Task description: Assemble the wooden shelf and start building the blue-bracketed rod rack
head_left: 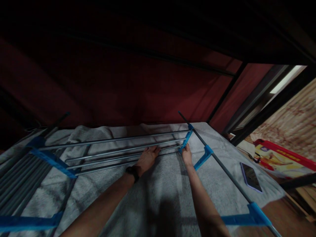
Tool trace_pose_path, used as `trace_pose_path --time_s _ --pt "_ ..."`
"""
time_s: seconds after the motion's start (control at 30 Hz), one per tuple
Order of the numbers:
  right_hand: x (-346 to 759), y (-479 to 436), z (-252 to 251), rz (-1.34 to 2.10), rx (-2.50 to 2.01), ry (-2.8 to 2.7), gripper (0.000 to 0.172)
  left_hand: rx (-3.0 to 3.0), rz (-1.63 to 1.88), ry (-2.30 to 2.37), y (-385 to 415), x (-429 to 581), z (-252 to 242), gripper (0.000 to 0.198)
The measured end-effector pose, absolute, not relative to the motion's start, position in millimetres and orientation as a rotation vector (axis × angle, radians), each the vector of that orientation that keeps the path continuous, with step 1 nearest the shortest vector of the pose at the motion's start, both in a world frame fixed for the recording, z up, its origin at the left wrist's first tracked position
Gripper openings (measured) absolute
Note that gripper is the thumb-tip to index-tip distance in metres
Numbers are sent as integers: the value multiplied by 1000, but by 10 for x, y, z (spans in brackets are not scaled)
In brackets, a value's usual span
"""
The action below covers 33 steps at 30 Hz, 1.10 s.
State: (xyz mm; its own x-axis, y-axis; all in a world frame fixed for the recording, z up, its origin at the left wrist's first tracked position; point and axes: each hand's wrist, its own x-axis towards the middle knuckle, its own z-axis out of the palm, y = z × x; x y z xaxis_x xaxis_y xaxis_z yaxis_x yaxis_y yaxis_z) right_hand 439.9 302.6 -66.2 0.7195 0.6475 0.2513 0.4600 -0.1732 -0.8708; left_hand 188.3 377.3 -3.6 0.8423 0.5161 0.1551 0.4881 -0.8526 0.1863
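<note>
Tubular metal rack (113,139) with blue plastic fittings is laid across the grey blanket (172,181), from the left edge of the frame to the lower right. Its long tubes are spanned between a left blue bracket (53,163) and a right blue bracket (187,140) near the centre. The lower end of the right blue bracket is held in the closed grip of the right hand (186,154), while the left hand (147,159), with a black watch (133,173) at its wrist, is laid over the lower tubes; how far its grip is closed, or whether a tube is enclosed, cannot be made out. For good handling, the bracket is probably best kept square to the tubes, with support given close to the joints and any push directed along the tubes, so that none is bent or twisted out of line. The side pole (229,175) should be kept from being dragged askew. The fingertips of both hands are partly hidden, and whether each tube is fully seated is too small to be judged. At the left and bottom edges the rack is cut off, and the dark red curtain (138,89) behind is largely lost in shadow.
</note>
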Motion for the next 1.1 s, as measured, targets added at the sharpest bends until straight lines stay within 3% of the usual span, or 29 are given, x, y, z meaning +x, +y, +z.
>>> trace_pose_path --time_s 0.17,0.43,0.67,1.1 --pt "4424 3022 -628 205 -1941 -862 31 2945 263 532 3417 1794 -343 54" --pt "4457 3014 -557 216 -2126 -912 20 2795 141 974 3502 2096 -635 57" --pt "4403 3040 -520 177 -2181 -922 20 2705 107 983 3710 2245 -548 47" --pt "4313 3028 -574 133 -2367 -1035 25 2651 119 923 3801 2143 -628 53"
